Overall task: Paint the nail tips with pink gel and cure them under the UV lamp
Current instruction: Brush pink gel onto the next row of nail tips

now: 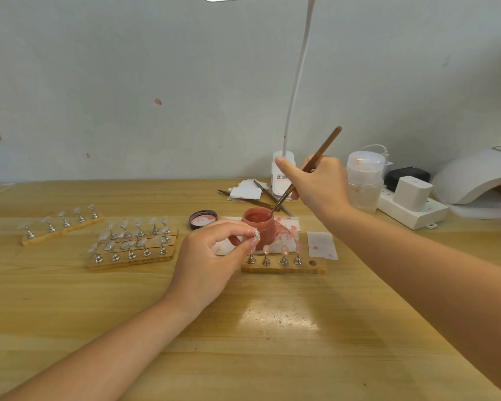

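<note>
The right hand [318, 180] grips a thin brown-handled brush [307, 169], fingers curled round the shaft, index finger stretched out to the left. The brush slants down and left, and its tip dips into the open pot of pink gel [256, 224], which stands on the wooden bench [272, 328] near the middle of the scene. The left hand [211, 256] is just beside the pot on its near-left side, thumb and fingertips pinching a small silver nail stand [256, 234]; whether that stand carries a tip I cannot tell.

Just near of the pot lies a wooden holder strip [284, 267] with four silver stands in a row, each topped with a pinkish nail tip [284, 249], and one empty hole at its right end. The pot's dark lid [203, 219] lies upturned to the left of the pot. Paint-spotted white paper [321, 244] lies under and to the right of the pot.

Further left are more wooden strips [130, 256] holding stands with clear, unpainted tips, one strip [61, 227] apart at the far left. At the far right edge sits the white UV lamp [475, 178], well apart from the pot, with a white power strip [411, 211] beside it. A white desk lamp [297, 82] with a bending neck rises behind the right hand
</note>
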